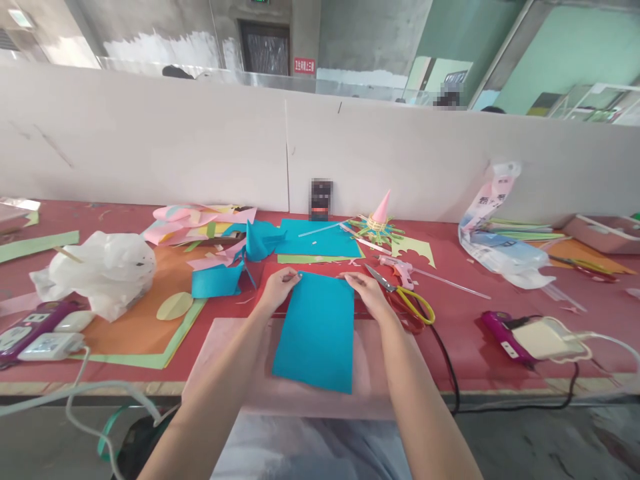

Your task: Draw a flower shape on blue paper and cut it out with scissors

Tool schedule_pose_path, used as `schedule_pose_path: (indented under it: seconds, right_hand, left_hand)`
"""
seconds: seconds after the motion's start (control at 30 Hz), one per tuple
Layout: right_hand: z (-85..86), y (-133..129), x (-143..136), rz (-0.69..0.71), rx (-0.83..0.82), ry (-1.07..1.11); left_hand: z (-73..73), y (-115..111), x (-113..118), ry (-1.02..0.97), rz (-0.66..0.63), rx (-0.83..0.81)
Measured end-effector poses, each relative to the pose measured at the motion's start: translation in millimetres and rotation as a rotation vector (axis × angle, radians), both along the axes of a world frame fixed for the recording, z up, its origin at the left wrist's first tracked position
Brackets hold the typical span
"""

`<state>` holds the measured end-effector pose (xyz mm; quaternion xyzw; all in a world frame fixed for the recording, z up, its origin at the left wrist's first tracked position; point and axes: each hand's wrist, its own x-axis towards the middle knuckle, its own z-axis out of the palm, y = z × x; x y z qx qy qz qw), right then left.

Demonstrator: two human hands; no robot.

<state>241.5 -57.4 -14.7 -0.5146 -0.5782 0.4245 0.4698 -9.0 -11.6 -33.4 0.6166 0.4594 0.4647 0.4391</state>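
Observation:
Between my hands is a flat blue sheet of paper, its near part lying over a pale pink board at the table's front edge. My left hand pinches the sheet's far left corner. At the far right corner, my right hand grips it between thumb and fingers. Just right of my right hand lie scissors with yellow handles, and beyond them a pink glue gun with a clear glue stick.
Blue paper scraps and pink scraps lie left. A pink cone on a fringed base stands at the back. A white plastic bag sits on orange paper. Purple power strips with cables flank both sides.

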Motion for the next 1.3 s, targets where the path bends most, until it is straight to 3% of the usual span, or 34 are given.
schedule_pose_path:
  seconds: [0.13, 0.33, 0.53, 0.63, 0.73, 0.87, 1.07, 1.3]
  right_hand:
    - [5.1, -1.9, -4.5, 0.014, -0.029, -0.057]
    - [27.2, -7.5, -28.0, 0.089, 0.081, -0.372]
    - [32.5, 9.5, -59.5, 0.195, 0.105, -0.539]
    - [28.8, 16.3, -51.0, 0.242, 0.056, -0.472]
    - [23.4, 16.3, -27.5, 0.195, -0.013, -0.385]
    - [13.5, 9.6, 0.8, 0.146, -0.237, -0.236]
    - [6.7, -0.5, 11.9, 0.146, -0.252, -0.046]
    - [6.1, -3.3, 9.1, 0.104, -0.217, -0.055]
  left_hand:
    - [-0.8, -0.9, 0.3, 0.01, -0.022, 0.005]
    - [3.3, -6.0, 3.6, -0.013, -0.088, -0.001]
    - [8.3, -11.8, 6.3, -0.02, -0.12, 0.007]
    - [7.4, -10.0, 3.9, -0.008, -0.112, 0.019]
    - [5.7, -5.5, 0.1, 0.021, -0.077, 0.025]
    - [4.2, -0.6, -2.5, 0.052, -0.032, 0.027]
    - [6.7, -2.2, -1.6, 0.062, -0.032, 0.011]
    - [3.6, -1.2, -1.8, 0.074, -0.022, 0.025]
